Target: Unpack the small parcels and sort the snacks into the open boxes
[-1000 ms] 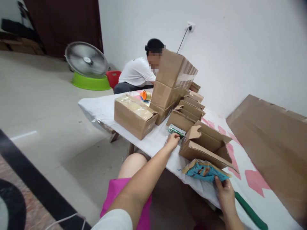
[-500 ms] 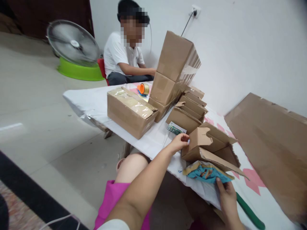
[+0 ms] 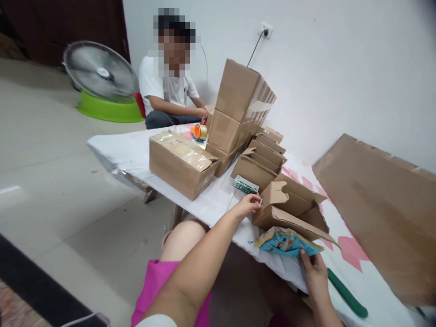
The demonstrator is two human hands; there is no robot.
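Right hand (image 3: 314, 269) pinches a flat blue plastic packet (image 3: 284, 243) beside an open brown cardboard box (image 3: 286, 220); left hand (image 3: 247, 205) curls at the box's end, hold unclear. A loosened pinch could drop the packet.

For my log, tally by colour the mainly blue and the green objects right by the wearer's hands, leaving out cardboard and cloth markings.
Mainly blue: 1, the packet in the right hand
Green, wholly or partly: 2, the small printed pack near the left hand and the curved handle beside the right hand
Total: 3
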